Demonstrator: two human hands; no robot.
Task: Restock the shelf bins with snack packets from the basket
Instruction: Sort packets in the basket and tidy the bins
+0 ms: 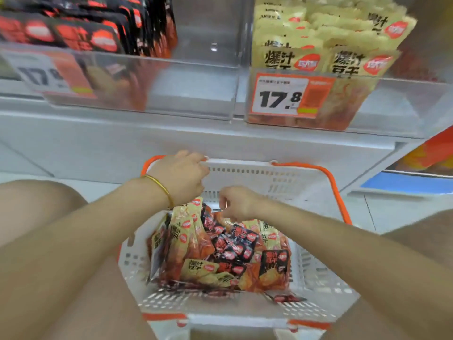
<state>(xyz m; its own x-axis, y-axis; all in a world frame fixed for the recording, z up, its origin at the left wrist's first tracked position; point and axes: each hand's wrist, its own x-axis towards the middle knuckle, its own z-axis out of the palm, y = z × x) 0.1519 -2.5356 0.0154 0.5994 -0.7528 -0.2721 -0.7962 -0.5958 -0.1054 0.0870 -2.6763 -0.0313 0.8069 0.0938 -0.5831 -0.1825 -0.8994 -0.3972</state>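
Packets are what I am after at this stage: I judge the step in hand to be the pick from the basket, with nothing yet on its way up to the shelf. Starting at the left, the clear plastic bin of black-and-red snack packets (pixel 93 33) sits on the shelf above, its right half bare behind the transparent front. Below it my left hand (pixel 182 177), with a thin gold bangle (pixel 160 187) at the wrist, hovers over the far end of the white slotted plastic basket with orange handles (pixel 316 273); its fingers curl downward toward the upright cream-yellow packets (pixel 182 231) stacked at the basket's left side, but I cannot tell whether they actually grip one. Just beside it, my right hand (pixel 236 203) is closed in a pinch above the heap, seemingly on a packet top, though the thing pinched is hidden. The mixed pile of cream and black packets (pixel 235 249) fills the basket's middle. Up at the right, the second clear bin (pixel 407 106) holds cream-yellow packets, well stocked, behind an orange-and-white price tag (pixel 291 96). Next I need a firm hold on one colour only, then a lift to the matching bin; the half-filled black-and-red one looks the needier
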